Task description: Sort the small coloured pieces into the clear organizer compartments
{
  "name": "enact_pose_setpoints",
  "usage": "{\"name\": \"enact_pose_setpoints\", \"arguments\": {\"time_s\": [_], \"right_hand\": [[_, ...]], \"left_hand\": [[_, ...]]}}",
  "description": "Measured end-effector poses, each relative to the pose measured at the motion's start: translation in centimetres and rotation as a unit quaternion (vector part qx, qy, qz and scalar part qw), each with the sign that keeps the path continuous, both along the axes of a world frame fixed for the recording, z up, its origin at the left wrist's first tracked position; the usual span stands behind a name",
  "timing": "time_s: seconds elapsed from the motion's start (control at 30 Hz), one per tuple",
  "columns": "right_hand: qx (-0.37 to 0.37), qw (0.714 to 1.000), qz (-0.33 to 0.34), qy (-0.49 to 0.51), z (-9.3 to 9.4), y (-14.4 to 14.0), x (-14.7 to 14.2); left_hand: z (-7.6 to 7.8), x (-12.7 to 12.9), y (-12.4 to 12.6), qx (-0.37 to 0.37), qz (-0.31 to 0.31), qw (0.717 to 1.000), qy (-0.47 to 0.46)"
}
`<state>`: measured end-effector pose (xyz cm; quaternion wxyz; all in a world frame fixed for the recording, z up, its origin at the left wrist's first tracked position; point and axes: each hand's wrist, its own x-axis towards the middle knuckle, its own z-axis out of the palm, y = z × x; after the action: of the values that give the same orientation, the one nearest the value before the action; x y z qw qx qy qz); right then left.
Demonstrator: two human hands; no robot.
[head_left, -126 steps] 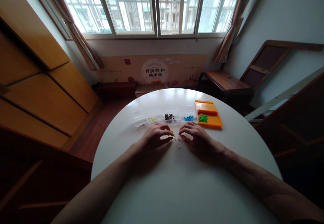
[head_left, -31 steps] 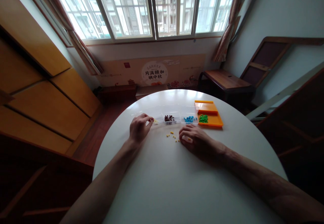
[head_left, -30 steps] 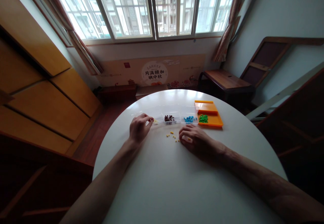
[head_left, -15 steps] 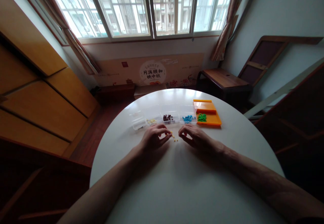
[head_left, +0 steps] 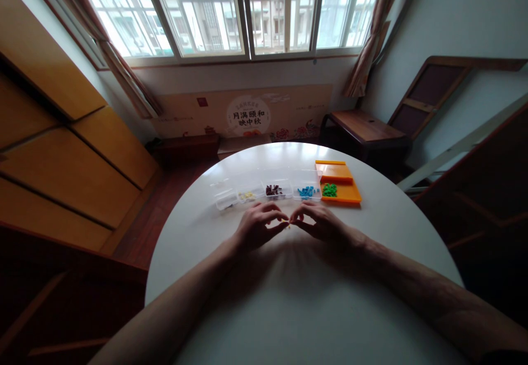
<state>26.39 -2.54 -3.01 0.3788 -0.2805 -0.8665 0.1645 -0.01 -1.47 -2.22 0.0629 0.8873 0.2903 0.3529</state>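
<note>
Your left hand (head_left: 258,226) and right hand (head_left: 319,223) met fingertip to fingertip at mid-tabletop, pinching tiny yellow plastic pieces (head_left: 289,224) between them on the round white tabletop (head_left: 289,299). Just beyond, toward the far edge, stood the clear plastic compartment boxes (head_left: 268,191) and the orange plastic tray (head_left: 344,186).

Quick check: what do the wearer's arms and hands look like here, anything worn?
Both forearms are bare up to the bottom edge of the picture: no gloves, and no watch, bracelet or ring shows on the left hand or the right hand. A dark strip at the lower right corner, on the right arm, may be a sleeve edge; too little shows to tell. No markings are visible.
</note>
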Motion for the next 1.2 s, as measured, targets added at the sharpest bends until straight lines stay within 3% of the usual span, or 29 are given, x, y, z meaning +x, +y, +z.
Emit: {"name": "enact_pose_setpoints", "arguments": {"time_s": [0.3,0.63,1.2], "right_hand": [[0.045,0.999,-0.02,-0.021,-0.3,0.2,-0.3],[0.062,0.996,0.006,-0.064,0.5,0.2,-0.1],[0.038,0.995,-0.008,-0.092,0.5,0.1,0.0]], "left_hand": [[0.0,-1.1,0.8,0.002,-0.006,0.999,0.04],[2.2,-3.9,1.6,-0.056,-0.026,0.997,0.053],[1.4,-4.3,2.0,-0.076,-0.017,0.993,0.088]]}}
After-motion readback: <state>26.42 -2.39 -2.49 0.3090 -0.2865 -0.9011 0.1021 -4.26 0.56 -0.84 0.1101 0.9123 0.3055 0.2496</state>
